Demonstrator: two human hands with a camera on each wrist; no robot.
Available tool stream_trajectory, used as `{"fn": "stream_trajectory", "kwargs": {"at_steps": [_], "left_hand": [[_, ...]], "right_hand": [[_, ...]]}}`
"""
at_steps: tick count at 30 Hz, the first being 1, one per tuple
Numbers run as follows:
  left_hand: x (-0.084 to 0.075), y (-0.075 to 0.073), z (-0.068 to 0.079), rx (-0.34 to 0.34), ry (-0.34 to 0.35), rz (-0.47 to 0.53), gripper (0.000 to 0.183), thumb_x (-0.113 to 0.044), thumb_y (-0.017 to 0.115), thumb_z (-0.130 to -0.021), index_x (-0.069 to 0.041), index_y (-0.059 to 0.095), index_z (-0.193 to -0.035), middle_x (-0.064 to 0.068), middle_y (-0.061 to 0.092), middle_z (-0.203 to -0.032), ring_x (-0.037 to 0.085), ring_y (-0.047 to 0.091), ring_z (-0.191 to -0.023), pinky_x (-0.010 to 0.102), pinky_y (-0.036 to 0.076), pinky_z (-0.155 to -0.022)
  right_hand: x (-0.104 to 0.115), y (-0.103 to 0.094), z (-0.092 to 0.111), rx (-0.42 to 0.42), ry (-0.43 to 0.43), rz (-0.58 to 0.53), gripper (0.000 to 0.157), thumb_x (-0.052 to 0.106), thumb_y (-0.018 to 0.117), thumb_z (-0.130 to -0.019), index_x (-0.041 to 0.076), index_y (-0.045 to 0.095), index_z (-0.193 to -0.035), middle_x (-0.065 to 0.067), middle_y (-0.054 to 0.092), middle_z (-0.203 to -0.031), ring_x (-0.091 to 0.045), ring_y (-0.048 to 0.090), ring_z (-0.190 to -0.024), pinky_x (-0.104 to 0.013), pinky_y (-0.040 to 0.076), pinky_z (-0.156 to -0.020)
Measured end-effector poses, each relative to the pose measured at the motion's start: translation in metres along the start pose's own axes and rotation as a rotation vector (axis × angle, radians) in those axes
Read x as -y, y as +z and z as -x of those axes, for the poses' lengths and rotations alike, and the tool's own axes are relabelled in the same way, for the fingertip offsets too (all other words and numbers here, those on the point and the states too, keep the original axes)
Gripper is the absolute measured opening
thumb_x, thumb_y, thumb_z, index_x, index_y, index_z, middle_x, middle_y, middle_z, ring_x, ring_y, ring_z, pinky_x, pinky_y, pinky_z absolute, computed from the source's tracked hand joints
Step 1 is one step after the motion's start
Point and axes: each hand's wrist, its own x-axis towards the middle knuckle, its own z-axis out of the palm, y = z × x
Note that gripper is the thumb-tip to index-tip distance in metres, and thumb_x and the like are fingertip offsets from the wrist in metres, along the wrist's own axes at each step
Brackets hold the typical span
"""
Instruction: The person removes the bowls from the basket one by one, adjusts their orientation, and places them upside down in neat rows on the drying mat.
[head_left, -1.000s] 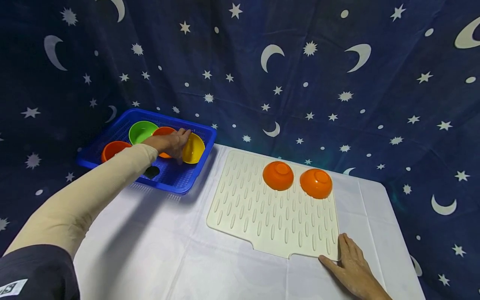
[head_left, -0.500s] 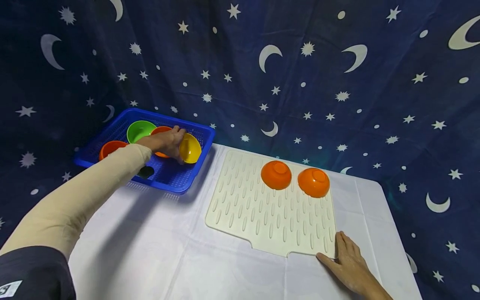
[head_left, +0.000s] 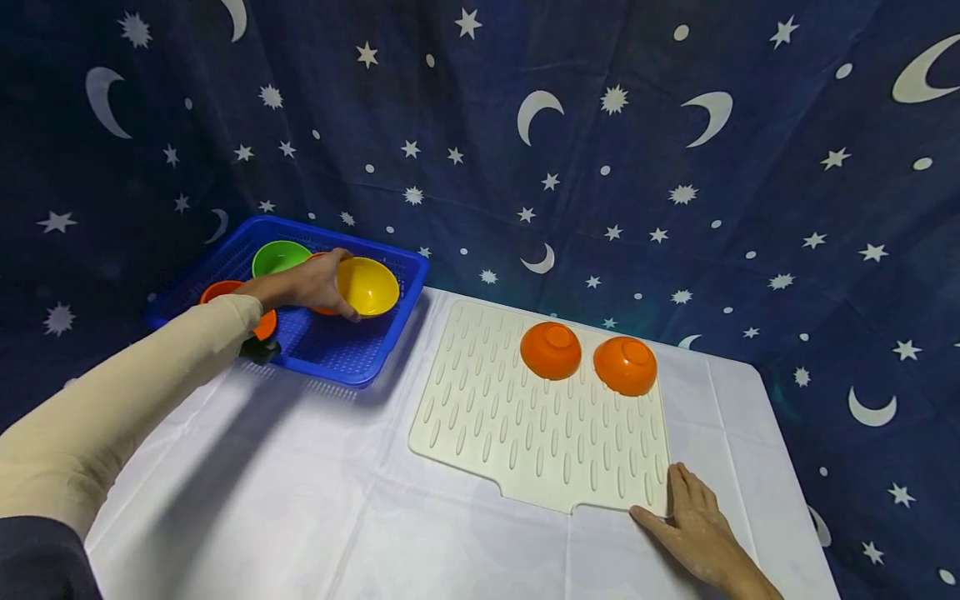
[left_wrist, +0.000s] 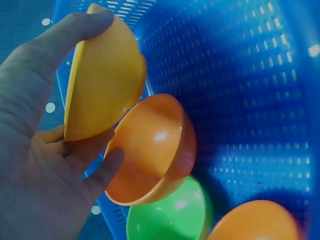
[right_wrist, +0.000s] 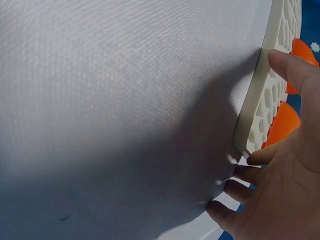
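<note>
My left hand (head_left: 318, 283) grips a yellow bowl (head_left: 369, 287) by its rim, over the right part of a blue plastic basket (head_left: 360, 377). In the left wrist view, the thumb lies on one side of the yellow bowl and fingers on the other. An orange bowl (left_wrist: 150, 145) sits right beside those fingers, with a green bowl (left_wrist: 170, 215) and another orange bowl (left_wrist: 257, 222) further along. My right hand (head_left: 701, 529) rests at the near right corner of a cream ribbed drying mat (head_left: 502, 425), its thumb touching the edge and its fingers extended along the side.
Two orange bowls (head_left: 551, 350) stand upside down on the far right part of the mat. White cloth (head_left: 270, 500) covers the table. A dark blue curtain (head_left: 465, 100) with moons and stars hangs behind. The basket has raised, perforated walls.
My left hand has taken hold of the yellow bowl and shifted it slightly left and up, tilting its opening more upward. My right hand stays at the mat's corner.
</note>
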Motion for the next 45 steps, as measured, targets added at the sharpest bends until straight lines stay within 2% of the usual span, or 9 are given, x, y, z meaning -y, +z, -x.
{"fn": "stream_trajectory", "kwargs": {"at_steps": [4,8,14,20,30,35,41,45], "left_hand": [[0.003,0.000,0.007,-0.021,0.017,0.074,0.114,-0.033,0.096,-0.066,0.013,0.029,-0.146,0.035,0.045,-0.138,0.045,0.049,-0.119,0.057,0.038,-0.107],[0.002,-0.002,0.014,-0.018,0.040,0.190,0.112,-0.032,0.095,-0.070,0.012,0.028,-0.148,0.034,0.041,-0.142,0.044,0.046,-0.122,0.057,0.038,-0.108],[-0.003,-0.004,0.022,-0.005,0.020,0.298,0.109,-0.033,0.092,-0.075,0.008,0.025,-0.151,0.030,0.037,-0.147,0.042,0.044,-0.126,0.055,0.034,-0.111],[-0.013,-0.005,0.025,-0.009,0.013,0.289,0.111,-0.038,0.092,-0.075,0.004,0.026,-0.153,0.027,0.037,-0.148,0.042,0.043,-0.127,0.056,0.034,-0.112],[-0.027,0.003,0.033,-0.011,0.096,0.277,0.106,-0.038,0.092,-0.074,0.002,0.032,-0.151,0.023,0.044,-0.145,0.038,0.048,-0.124,0.055,0.039,-0.108],[-0.034,0.011,0.038,-0.005,0.111,0.299,0.108,-0.038,0.093,-0.073,0.001,0.031,-0.152,0.023,0.044,-0.145,0.038,0.048,-0.125,0.054,0.041,-0.107],[-0.042,0.023,0.046,-0.040,0.126,0.339,0.111,-0.038,0.093,-0.072,0.002,0.029,-0.154,0.023,0.044,-0.144,0.038,0.048,-0.123,0.052,0.045,-0.104],[-0.048,0.030,0.052,-0.088,0.131,0.368,0.109,-0.038,0.093,-0.072,0.001,0.032,-0.153,0.021,0.046,-0.142,0.036,0.049,-0.122,0.051,0.046,-0.103]], "right_hand": [[0.001,0.000,0.000,-0.001,0.007,0.005,0.122,0.071,0.056,-0.090,-0.023,0.005,-0.149,-0.044,0.000,-0.154,-0.064,0.003,-0.138,-0.079,0.011,-0.103],[0.001,0.000,0.000,0.001,0.013,0.005,0.122,0.071,0.055,-0.090,-0.022,0.004,-0.150,-0.044,0.000,-0.154,-0.064,0.003,-0.138,-0.078,0.010,-0.104],[0.002,0.000,0.001,-0.003,0.009,-0.002,0.121,0.069,0.057,-0.091,-0.022,0.005,-0.150,-0.044,0.000,-0.154,-0.064,0.003,-0.138,-0.078,0.010,-0.104],[0.000,0.002,0.001,-0.009,0.003,-0.005,0.120,0.069,0.057,-0.091,-0.022,0.005,-0.150,-0.044,0.000,-0.153,-0.065,0.003,-0.137,-0.078,0.010,-0.104],[0.000,0.003,0.001,-0.020,0.009,-0.007,0.122,0.072,0.056,-0.089,-0.021,0.006,-0.150,-0.044,0.001,-0.153,-0.065,0.004,-0.137,-0.079,0.011,-0.104],[0.002,0.001,0.000,-0.015,0.009,-0.014,0.121,0.070,0.058,-0.090,-0.021,0.006,-0.150,-0.044,0.001,-0.153,-0.064,0.003,-0.138,-0.078,0.012,-0.104],[0.004,-0.003,0.001,-0.017,0.008,-0.039,0.121,0.068,0.061,-0.089,-0.020,0.007,-0.152,-0.043,0.003,-0.153,-0.063,0.005,-0.138,-0.079,0.014,-0.104],[0.003,-0.004,0.001,-0.019,0.004,-0.058,0.121,0.068,0.063,-0.089,-0.018,0.006,-0.153,-0.043,0.002,-0.153,-0.063,0.006,-0.138,-0.079,0.015,-0.103]]}}
